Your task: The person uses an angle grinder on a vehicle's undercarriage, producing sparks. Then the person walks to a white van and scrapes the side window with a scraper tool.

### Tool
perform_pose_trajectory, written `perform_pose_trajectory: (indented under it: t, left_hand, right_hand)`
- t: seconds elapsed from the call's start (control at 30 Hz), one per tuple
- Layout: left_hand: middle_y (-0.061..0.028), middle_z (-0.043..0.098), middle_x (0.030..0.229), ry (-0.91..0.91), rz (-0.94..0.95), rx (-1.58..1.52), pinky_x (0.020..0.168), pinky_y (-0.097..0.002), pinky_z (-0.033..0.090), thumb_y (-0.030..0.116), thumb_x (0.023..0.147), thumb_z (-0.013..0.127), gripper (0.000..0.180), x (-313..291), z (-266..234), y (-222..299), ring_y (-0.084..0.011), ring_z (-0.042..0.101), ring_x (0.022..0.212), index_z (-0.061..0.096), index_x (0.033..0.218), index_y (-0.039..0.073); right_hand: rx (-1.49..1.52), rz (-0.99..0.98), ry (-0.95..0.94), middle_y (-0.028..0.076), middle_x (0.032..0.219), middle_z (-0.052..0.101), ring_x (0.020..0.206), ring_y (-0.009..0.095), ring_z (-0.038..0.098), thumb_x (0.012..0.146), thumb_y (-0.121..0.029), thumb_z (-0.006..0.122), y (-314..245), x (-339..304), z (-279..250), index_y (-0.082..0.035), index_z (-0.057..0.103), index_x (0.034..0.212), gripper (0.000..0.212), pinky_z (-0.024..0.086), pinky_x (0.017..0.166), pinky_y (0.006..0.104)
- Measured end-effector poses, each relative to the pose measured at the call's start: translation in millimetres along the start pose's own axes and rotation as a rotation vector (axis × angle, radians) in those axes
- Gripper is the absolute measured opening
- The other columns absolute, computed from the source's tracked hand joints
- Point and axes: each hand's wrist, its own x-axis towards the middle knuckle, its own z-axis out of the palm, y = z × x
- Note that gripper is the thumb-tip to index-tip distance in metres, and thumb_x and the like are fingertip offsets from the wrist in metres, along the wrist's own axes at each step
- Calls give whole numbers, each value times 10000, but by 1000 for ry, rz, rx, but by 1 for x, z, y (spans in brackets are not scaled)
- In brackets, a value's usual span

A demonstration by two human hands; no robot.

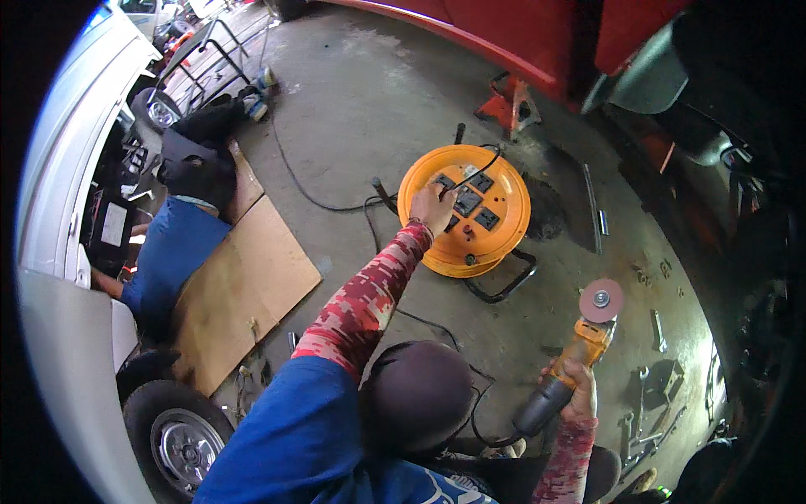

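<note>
My left hand (433, 207) reaches to the face of an orange cable reel (510, 186). Its fingers are closed beside one of several black sockets (467, 202); whatever they pinch is hidden. In my right hand (579, 392) is an angle grinder (564, 378) with a yellow head and dark body. A reddish-brown disc (600, 300) is fitted on it, facing up, clear of the floor. The grinder's black cord (476, 420) trails from its rear end past my knee toward the reel. The reel stands on a black tubular frame (508, 284).
On the left another person (180, 252) lies on cardboard (252, 260), reaching into a white car (59, 193). A wheel (180, 441) stands at lower left. A red jack stand (514, 105) sits near the red vehicle (520, 34). Wrenches (643, 399) and metal bars (593, 206) lie on the right.
</note>
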Motion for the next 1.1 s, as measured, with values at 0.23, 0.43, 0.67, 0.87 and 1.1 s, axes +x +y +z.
perform_pose_trajectory:
  t: [0.23,0.43,0.67,0.87,1.1]
  left_hand:
    - [-58,627,715,255,-9,-447,584,-333,478,301,954,635,311,19,-75,-1,-186,600,624,694,947,-4]
    - [-43,582,724,287,80,-1148,611,-310,490,281,1037,590,286,-2,-183,27,-184,583,649,628,1045,-3]
    - [-137,728,901,659,208,-1082,722,-328,516,210,1038,526,198,-31,-239,72,-203,645,752,618,977,45]
    - [-247,677,1241,1111,957,-473,934,-384,534,332,1097,392,460,-119,-302,139,-280,684,1050,624,1194,-53]
    - [-43,537,680,231,-40,-933,585,-319,452,362,1073,471,324,-118,-204,96,-159,556,619,541,958,67]
  right_hand:
    - [20,-1,2,143,919,670,825,294,700,823,-207,722,-2,8,3,26,592,1074,366,614,739,443]
    - [42,-25,9,136,909,671,824,288,700,811,-204,732,-6,14,4,34,611,1041,353,612,741,430]
    - [108,-18,0,137,930,671,831,298,696,804,-220,747,-12,22,5,27,604,1049,377,610,760,431]
    - [89,15,-42,147,953,670,832,307,693,809,-234,743,-12,24,4,25,597,1074,398,609,763,440]
    - [99,-52,-54,149,967,652,847,301,690,819,-233,741,-9,35,14,-3,563,1140,433,610,775,453]
